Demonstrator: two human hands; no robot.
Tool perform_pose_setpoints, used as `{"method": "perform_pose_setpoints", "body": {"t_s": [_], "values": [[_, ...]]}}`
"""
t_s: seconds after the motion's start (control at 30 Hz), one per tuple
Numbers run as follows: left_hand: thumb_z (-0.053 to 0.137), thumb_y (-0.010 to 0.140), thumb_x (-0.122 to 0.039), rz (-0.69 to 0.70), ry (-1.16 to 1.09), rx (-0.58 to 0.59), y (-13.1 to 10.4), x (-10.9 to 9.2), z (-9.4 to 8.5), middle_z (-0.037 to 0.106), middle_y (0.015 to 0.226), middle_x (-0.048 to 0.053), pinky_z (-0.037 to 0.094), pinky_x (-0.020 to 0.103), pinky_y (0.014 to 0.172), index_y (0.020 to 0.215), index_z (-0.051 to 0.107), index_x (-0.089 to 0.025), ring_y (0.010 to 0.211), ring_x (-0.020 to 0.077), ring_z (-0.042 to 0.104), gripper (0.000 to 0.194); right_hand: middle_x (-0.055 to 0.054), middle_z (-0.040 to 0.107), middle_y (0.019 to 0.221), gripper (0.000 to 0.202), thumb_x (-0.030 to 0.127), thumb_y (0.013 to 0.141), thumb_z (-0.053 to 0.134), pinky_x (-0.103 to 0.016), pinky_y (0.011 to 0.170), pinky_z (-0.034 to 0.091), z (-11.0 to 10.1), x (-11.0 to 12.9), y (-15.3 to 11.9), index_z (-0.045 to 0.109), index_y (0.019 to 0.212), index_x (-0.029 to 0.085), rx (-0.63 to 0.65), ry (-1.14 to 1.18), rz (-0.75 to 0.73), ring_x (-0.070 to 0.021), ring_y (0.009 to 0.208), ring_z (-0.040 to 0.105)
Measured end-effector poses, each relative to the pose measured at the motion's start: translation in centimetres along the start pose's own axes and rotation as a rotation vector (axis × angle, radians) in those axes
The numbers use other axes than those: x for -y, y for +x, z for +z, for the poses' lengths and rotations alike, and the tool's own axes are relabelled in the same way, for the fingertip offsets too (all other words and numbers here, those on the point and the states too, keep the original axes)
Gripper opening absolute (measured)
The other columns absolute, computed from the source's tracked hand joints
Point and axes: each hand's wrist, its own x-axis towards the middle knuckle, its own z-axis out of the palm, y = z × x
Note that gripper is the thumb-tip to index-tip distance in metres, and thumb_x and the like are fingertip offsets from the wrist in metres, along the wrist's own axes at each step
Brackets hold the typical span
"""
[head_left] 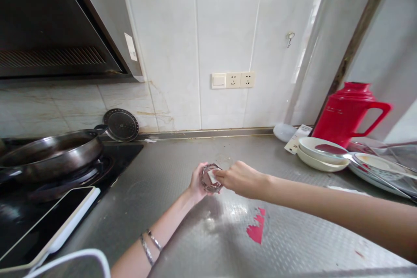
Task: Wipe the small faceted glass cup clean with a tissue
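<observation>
My left hand (pixel 196 182) is closed around a small round dish with a crinkled-looking rim and a brownish inside (pixel 206 180). It holds the dish above the metal counter (pixel 169 234), its opening turned toward me. In my right hand (pixel 241 179) a small white piece (pixel 213 176) is pinched between the fingers, against the inside of the dish. The exact kind of the white piece is too small to make out. A torn pink-red patch (pixel 256 228) lies on the counter below my right forearm.
At the left, a steel pan (pixel 55 156) sits on the black stove (pixel 19 213), with a phone-like white device (pixel 54 226) nearer me. Above hangs a range hood (pixel 58 21). On the right stand stacked bowls (pixel 317 163) and a red thermos jug (pixel 345 113).
</observation>
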Motion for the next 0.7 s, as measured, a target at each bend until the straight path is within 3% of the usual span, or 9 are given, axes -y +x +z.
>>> {"method": "perform_pose_setpoints", "body": {"t_s": [0.17,0.3,0.47,0.57,0.7], "values": [[0.045,0.081,-0.046,0.119,-0.078,-0.129,-0.1,0.6,0.3,0.063,0.056,0.004,0.031,0.023,0.040,0.082,0.067,-0.011,0.041,0.0136,0.051,0.042,-0.009,0.069,0.088,0.018,0.005,0.073,0.055,-0.026,0.048,0.037,0.5,2.1,0.9,0.064,0.085,0.014,0.021,0.257,0.197,-0.0203,0.066,0.067],[0.047,0.080,-0.044,0.215,-0.130,-0.186,0.1,1.1,0.1,0.068,0.063,0.007,0.040,0.024,0.052,0.075,0.068,-0.009,0.054,0.0161,0.059,0.041,-0.011,0.070,0.086,0.022,0.007,0.073,0.050,-0.027,0.054,0.040,0.9,3.8,1.6,0.063,0.089,0.015,0.023,0.503,0.392,-0.0228,0.073,0.068],[0.048,0.076,-0.051,0.256,-0.116,-0.161,0.0,1.2,0.1,0.070,0.066,0.011,0.042,0.027,0.057,0.076,0.067,-0.010,0.060,0.0211,0.063,0.045,-0.008,0.068,0.102,0.042,0.010,0.066,0.050,-0.027,0.063,0.044,1.5,4.3,1.4,0.056,0.107,0.018,-0.090,0.675,0.330,-0.0220,0.085,0.066],[0.047,0.076,-0.053,0.208,-0.120,-0.191,-0.2,1.1,0.2,0.070,0.067,0.012,0.039,0.026,0.053,0.079,0.067,-0.011,0.060,0.0217,0.063,0.047,-0.009,0.060,0.123,0.062,0.012,0.063,0.050,-0.028,0.061,0.046,1.5,3.8,1.1,0.045,0.124,0.021,-0.101,0.572,0.253,-0.0232,0.087,0.066],[0.049,0.077,-0.050,0.127,-0.143,-0.263,-0.3,1.1,0.2,0.068,0.063,0.007,0.030,0.023,0.046,0.079,0.067,-0.013,0.050,0.0162,0.058,0.041,-0.013,0.054,0.131,0.068,0.014,0.064,0.051,-0.030,0.056,0.046,1.2,3.2,0.9,0.040,0.131,0.020,-0.055,0.353,0.227,-0.0247,0.082,0.068]]}}
